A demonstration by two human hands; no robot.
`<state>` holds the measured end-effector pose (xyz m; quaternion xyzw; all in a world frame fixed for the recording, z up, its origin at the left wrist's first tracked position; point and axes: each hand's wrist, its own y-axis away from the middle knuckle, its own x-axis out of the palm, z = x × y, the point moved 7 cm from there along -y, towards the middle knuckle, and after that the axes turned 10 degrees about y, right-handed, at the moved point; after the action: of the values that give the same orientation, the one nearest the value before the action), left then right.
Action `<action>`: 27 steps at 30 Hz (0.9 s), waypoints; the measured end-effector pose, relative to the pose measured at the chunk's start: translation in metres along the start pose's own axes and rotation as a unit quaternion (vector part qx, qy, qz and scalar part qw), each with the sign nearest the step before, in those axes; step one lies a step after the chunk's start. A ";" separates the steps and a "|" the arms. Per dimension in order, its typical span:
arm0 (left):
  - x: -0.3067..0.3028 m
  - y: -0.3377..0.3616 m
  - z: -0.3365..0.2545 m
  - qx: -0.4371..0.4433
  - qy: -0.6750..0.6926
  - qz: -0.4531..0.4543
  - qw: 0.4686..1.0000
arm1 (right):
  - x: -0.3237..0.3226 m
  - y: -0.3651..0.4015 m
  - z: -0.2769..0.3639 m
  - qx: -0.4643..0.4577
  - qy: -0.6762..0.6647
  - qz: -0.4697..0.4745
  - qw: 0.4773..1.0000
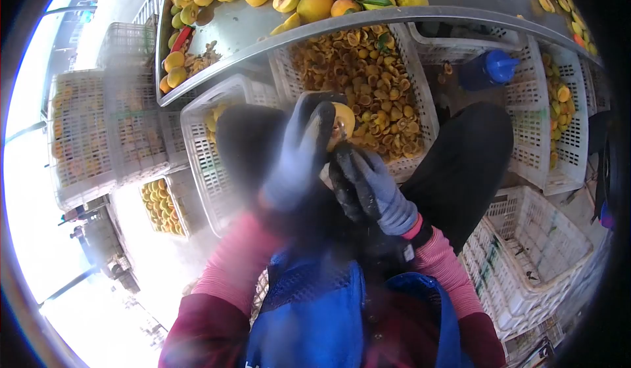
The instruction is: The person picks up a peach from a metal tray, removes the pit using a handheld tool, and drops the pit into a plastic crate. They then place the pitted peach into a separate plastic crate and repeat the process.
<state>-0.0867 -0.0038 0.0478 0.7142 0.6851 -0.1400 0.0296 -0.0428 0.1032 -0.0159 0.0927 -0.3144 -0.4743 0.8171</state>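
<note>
My left hand point(294, 150), in a grey glove with dark fingers, is closed around a halved yellow peach point(344, 119) above the crate between my knees. The cut face is turned toward my right hand point(369, 185), which wears the same kind of glove and is closed just below the fruit. A small metal tool point(340, 129) glints at its fingertips and touches the middle of the peach; the fingers hide its handle. Beneath lies a white plastic crate point(428, 115) full of scooped peach pieces point(378, 79).
Yellow peaches point(315, 6), whole and halved, lie on a metal table point(233, 36) ahead, with a red-handled object point(182, 39) at its left. A blue bottle point(490, 69) stands to the right. White crates point(526, 250) surround me; stacked crates point(108, 118) hold fruit at left.
</note>
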 end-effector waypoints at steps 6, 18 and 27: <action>-0.008 -0.025 -0.017 -0.065 0.045 0.128 0.989 | -0.001 -0.005 -0.011 -0.149 0.079 -0.064 0.984; 0.007 -0.003 -0.004 -0.090 0.077 0.074 0.990 | 0.048 0.031 -0.007 0.189 -0.353 0.291 0.869; 0.022 0.017 0.012 -0.230 0.466 0.000 0.855 | 0.060 0.033 0.000 0.148 -0.471 0.409 0.767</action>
<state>-0.0711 0.0136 0.0288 0.6689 0.6315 0.3701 -0.1297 0.0025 0.0707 0.0246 -0.1599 -0.7346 -0.0263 0.6588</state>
